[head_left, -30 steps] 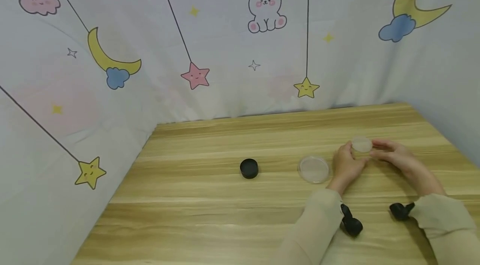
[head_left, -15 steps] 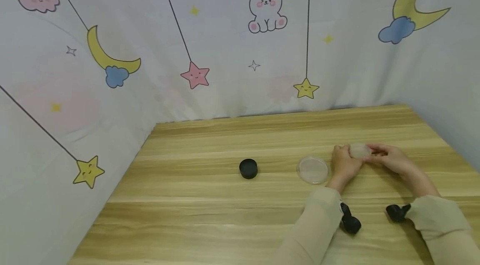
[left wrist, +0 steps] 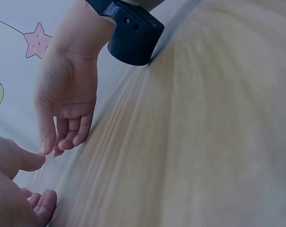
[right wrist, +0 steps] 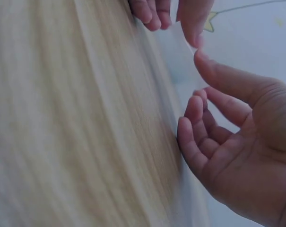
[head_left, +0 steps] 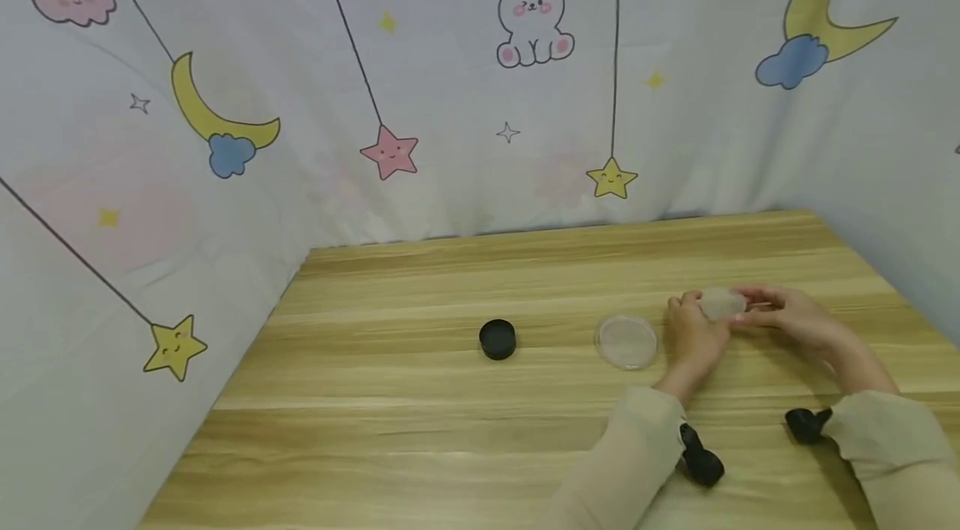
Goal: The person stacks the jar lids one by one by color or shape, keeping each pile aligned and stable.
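In the head view, both hands hold a small translucent round piece [head_left: 722, 303] over the right part of the table. It may be a shallow container or a lid; its kind is unclear. My left hand [head_left: 693, 332] grips its left side, and my right hand [head_left: 802, 323] pinches it from the right with thumb and fingers. In the right wrist view, my right hand [right wrist: 251, 127] has its thumb at the rim of the clear piece [right wrist: 180, 54], close to the left thumb. Left of the hands, a clear shallow round dish or lid [head_left: 627, 342] lies flat.
A short black round cap or cup [head_left: 497, 339] stands farther left on the wood-grained table [head_left: 390, 430]. Behind rises a white printed cloth [head_left: 465, 88] with stars and a rabbit. Black cameras [head_left: 702, 463] sit on both wrists.
The fingers have closed in around the translucent piece, and it has come slightly toward me. During the last half second the right forearm shifts a little rightward. The dish and black cap stay put.
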A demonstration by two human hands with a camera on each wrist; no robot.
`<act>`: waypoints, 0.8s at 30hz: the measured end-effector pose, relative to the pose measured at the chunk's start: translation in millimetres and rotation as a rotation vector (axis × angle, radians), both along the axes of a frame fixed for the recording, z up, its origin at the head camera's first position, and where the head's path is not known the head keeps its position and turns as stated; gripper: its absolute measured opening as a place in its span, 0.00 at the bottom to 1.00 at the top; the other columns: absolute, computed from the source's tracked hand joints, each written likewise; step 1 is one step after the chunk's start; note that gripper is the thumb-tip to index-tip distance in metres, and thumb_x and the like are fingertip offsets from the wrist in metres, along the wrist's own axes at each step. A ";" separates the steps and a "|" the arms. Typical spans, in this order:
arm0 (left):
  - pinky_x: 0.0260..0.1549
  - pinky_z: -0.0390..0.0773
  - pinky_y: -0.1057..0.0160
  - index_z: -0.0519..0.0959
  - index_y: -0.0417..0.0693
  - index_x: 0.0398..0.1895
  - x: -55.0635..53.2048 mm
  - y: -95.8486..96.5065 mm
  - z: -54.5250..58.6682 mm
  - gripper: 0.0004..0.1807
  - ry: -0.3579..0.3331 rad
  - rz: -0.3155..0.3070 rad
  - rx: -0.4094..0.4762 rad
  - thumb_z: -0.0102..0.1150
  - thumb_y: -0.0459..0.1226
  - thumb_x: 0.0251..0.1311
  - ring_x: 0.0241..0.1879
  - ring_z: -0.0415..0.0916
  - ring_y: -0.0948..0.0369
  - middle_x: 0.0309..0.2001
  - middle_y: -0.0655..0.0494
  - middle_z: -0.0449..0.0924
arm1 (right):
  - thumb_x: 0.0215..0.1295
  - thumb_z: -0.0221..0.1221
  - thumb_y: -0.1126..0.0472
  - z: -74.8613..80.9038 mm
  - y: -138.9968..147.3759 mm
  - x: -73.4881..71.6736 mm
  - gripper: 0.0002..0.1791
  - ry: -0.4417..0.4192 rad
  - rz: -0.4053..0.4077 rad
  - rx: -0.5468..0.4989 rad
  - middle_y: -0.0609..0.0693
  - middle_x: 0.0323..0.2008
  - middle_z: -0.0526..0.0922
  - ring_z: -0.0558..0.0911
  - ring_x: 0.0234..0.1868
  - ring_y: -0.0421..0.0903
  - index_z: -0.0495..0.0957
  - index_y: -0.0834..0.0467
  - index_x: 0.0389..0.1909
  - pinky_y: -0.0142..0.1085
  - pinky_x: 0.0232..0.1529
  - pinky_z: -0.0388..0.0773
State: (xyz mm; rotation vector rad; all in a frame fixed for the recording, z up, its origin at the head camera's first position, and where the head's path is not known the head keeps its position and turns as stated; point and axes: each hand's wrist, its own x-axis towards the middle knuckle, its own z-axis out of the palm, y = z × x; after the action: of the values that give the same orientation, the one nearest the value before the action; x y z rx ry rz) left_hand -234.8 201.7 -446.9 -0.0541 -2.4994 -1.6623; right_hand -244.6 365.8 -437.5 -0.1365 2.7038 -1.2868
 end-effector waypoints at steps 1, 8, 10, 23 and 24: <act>0.37 0.69 0.73 0.80 0.46 0.48 0.3 -0.5 0.8 0.25 -0.004 0.001 0.013 0.74 0.38 0.45 0.36 0.68 0.68 0.37 0.60 0.71 | 0.67 0.60 0.51 1.0 0.0 -0.1 0.38 0.004 0.007 0.011 0.59 0.53 0.80 0.73 0.40 0.21 0.60 0.71 0.69 0.20 0.41 0.70; 0.35 0.67 0.74 0.78 0.48 0.46 0.2 -6.3 2.6 0.23 -0.008 -0.009 0.077 0.75 0.37 0.45 0.34 0.66 0.70 0.35 0.61 0.71 | 0.68 0.59 0.51 6.5 -3.2 1.2 0.38 0.005 0.021 0.009 0.70 0.59 0.74 0.73 0.41 0.20 0.60 0.70 0.69 0.21 0.42 0.71; 0.35 0.67 0.74 0.77 0.49 0.45 0.3 -7.6 3.3 0.23 0.006 -0.010 0.087 0.75 0.37 0.45 0.34 0.66 0.70 0.35 0.62 0.71 | 0.68 0.59 0.51 8.1 -4.1 1.7 0.38 0.012 0.028 0.001 0.69 0.58 0.75 0.73 0.41 0.20 0.60 0.70 0.69 0.21 0.42 0.72; 0.28 0.68 0.77 0.73 0.46 0.43 3.7 -24.2 29.5 0.23 0.048 -0.040 0.244 0.75 0.33 0.44 0.28 0.62 0.76 0.31 0.67 0.68 | 0.71 0.55 0.57 22.9 -9.3 4.7 0.30 0.067 0.076 -0.118 0.18 0.43 0.74 0.76 0.44 0.21 0.62 0.66 0.69 0.20 0.43 0.71; 0.27 0.68 0.77 0.74 0.45 0.42 4.4 -26.5 32.3 0.22 0.049 -0.039 0.250 0.75 0.33 0.44 0.27 0.62 0.76 0.30 0.67 0.68 | 0.72 0.55 0.57 24.4 -10.4 4.9 0.29 0.072 0.080 -0.119 0.19 0.44 0.74 0.76 0.44 0.21 0.62 0.65 0.69 0.19 0.43 0.71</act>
State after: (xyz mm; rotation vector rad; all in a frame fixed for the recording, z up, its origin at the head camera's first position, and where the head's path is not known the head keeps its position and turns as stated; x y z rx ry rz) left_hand -230.4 175.2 -414.7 -0.1156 -2.2502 -1.9503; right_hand -239.7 355.3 -413.0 -0.3062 2.6496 -1.4458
